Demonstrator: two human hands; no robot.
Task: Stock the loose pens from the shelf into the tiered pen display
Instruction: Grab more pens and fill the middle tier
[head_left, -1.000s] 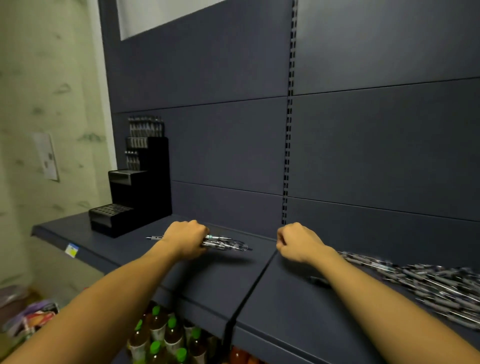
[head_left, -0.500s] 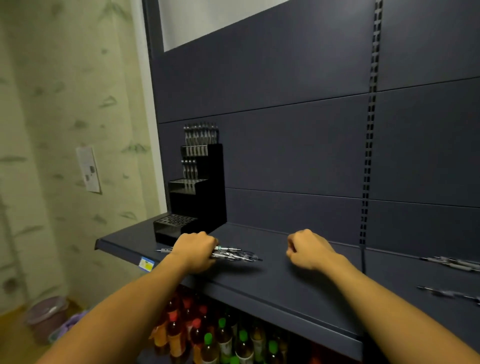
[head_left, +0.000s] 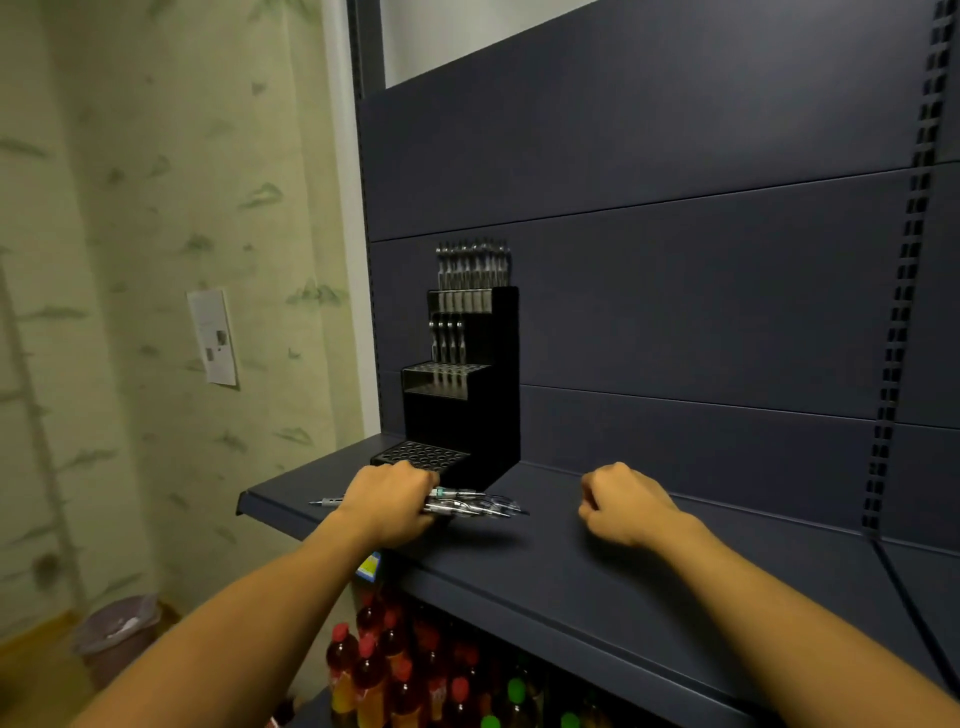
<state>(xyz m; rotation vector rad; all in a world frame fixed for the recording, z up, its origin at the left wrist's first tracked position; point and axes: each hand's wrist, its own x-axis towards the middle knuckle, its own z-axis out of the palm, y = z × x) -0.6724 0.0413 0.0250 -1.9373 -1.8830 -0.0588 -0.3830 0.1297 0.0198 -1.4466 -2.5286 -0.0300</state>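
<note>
Pens (head_left: 470, 506), a bundle clamped in the left hand (head_left: 387, 501), have come from mid-shelf to just before the tiered pen display (head_left: 462, 395), now right behind that hand. The right hand (head_left: 621, 506), a curled empty fist, trails alongside. Slotting can likely begin.

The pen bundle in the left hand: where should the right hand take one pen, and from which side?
Probably at the ends fanning out right of the left hand. The pen bundle lies roughly level with that side exposed, so the empty right hand can pinch one pen from the right.
</note>
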